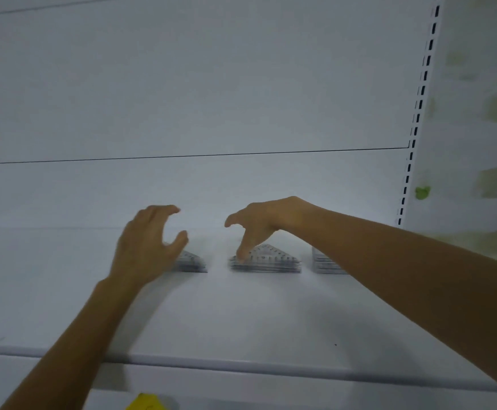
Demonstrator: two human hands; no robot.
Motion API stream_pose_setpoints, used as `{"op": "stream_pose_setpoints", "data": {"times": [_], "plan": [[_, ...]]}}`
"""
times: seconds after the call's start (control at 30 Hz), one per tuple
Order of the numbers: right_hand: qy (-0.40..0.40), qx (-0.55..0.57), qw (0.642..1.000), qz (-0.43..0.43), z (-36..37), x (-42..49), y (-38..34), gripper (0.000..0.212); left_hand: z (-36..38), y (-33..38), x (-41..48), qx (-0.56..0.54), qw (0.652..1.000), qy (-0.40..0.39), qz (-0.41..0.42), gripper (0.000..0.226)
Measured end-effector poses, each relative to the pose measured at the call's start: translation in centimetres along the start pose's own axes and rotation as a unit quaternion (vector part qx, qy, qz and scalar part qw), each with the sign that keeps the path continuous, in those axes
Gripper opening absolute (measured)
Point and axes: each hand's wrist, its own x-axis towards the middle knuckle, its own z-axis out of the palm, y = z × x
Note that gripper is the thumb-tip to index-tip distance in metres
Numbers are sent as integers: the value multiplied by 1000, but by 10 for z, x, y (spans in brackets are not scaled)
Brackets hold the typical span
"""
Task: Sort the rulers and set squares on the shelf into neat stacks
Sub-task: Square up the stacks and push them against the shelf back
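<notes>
Three stacks of clear plastic pieces lie in a row on the white shelf (pixel 241 315). The middle stack of set squares (pixel 271 260) is a triangle; my right hand (pixel 259 226) reaches over it and one fingertip touches its left corner. My left hand (pixel 146 247) hovers with relaxed, spread fingers over the left stack of set squares (pixel 191 263), hiding most of it, and holds nothing. My right forearm covers part of the right stack (pixel 324 263), so I cannot tell its shape.
The shelf's rounded front edge (pixel 241 365) runs across below my arms. A white back panel (pixel 211 99) rises behind the stacks, with a slotted upright (pixel 419 99) at the right. A yellow object (pixel 146 402) shows at the bottom edge, below the shelf.
</notes>
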Motion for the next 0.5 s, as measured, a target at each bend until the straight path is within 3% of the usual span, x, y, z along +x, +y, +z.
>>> {"op": "stream_pose_setpoints", "data": {"times": [0.1,0.2,0.37,0.5], "plan": [[37,30,999,-23,-4,12,-14,88,-2,-42,-16,37,991,-57,-118,60],[37,83,995,-42,0,27,-31,91,1,-57,-23,-25,966,-119,-229,76],[16,104,993,-49,17,49,-54,88,5,-61,-19,-46,953,-210,-214,79],[12,115,992,-59,20,61,-64,81,9,-65,-19,-9,959,-198,-203,57]]}}
